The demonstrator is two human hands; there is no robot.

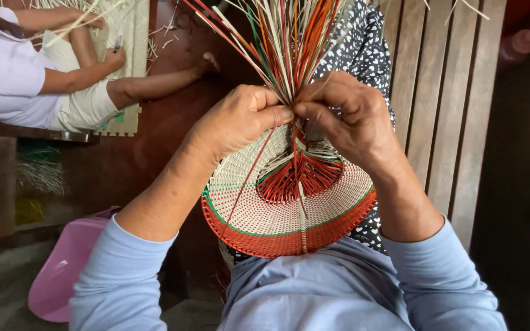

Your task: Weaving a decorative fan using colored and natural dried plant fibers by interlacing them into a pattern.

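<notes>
Pinching loose straw strands [289,55] with left hand [237,119] and right hand [348,116], fingers [277,113] clamped together just above the round woven piece [289,208] in the lap. Likely light and springy; strands thin and probably brittle, best gripped low, near the weave.

The loose strands [289,43] ran past the top edge, so their ends were not shown. The left hand [237,119] and right hand [351,119] covered part of the woven basket [289,208]. A second person [26,79] was cut off at the left edge.
</notes>
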